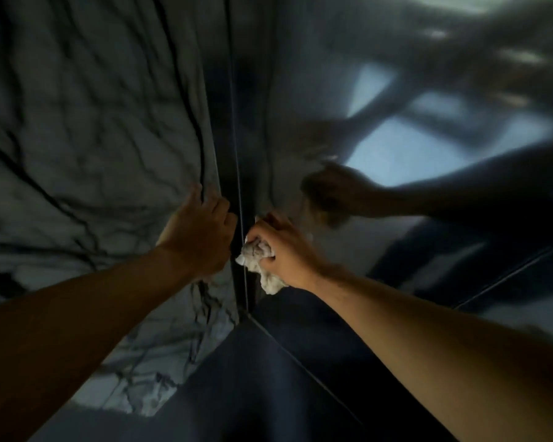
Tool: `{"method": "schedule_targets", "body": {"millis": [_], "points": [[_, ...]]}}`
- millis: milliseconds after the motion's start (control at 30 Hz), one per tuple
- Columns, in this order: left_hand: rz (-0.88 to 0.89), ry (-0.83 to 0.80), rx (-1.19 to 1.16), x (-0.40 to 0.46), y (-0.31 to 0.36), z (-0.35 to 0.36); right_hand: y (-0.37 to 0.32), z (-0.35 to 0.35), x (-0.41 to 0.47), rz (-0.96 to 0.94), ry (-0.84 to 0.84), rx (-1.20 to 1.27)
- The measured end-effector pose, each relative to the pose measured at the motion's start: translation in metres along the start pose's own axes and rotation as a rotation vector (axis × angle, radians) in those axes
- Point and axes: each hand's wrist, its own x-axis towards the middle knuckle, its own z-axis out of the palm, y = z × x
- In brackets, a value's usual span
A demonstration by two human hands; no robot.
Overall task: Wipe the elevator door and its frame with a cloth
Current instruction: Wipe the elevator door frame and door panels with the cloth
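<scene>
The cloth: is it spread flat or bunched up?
Bunched up: the cloth is a crumpled wad gripped in the right hand, against the door frame.

Pretty dim in here, honestly. The wall [87, 116] on the left is pale grey marble with dark veins running all over it, and the same veined stone carries on low down near the dark floor [268, 387]. Off to the right there's a shiny metal surface [412, 148] throwing back blurry bluish-white patches of light, like bright windows or lit panels crossed by dark bars, and everything in that reflection is too smeared to make out properly.
</scene>
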Motion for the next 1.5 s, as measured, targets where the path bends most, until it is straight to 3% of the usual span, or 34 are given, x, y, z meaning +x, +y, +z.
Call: {"method": "schedule_targets", "body": {"millis": [167,333,467,633,733,867,1000,1100,1267,1500], "points": [[-0.128,0.155,0.009,0.008,-0.093,-0.135,-0.071,-0.151,0.038,-0.102,0.073,-0.195],[-0.226,0.455,-0.091,0.026,-0.217,-0.281,-0.152,-0.31,0.085,-0.301,0.123,-0.505],[-0.28,0.685,-0.056,0.031,-0.296,-0.385,-0.214,-0.43,0.117,-0.444,0.298,-0.838],[-0.347,0.97,0.005,0.021,-0.386,-0.506,-0.296,-0.565,0.139,-0.441,0.399,-0.861],[-0.433,1.016,0.03,0.015,-0.42,-0.555,-0.327,-0.61,0.155,-0.431,0.47,-0.892],[-0.485,1.12,0.067,0.006,-0.462,-0.614,-0.373,-0.671,0.179,-0.52,0.761,-1.021],[-0.541,1.179,0.124,0.003,-0.498,-0.65,-0.418,-0.706,0.194,-0.537,0.787,-0.976],[-0.589,1.215,0.065,0.003,-0.519,-0.667,-0.44,-0.731,0.205,-0.377,0.911,-1.044],[-0.637,1.255,0.066,0.023,-0.54,-0.675,-0.454,-0.755,0.224,-0.32,1.095,-1.297],[-0.758,1.24,0.135,0.055,-0.57,-0.694,-0.443,-0.793,0.254,-0.384,1.18,-1.384]]}}
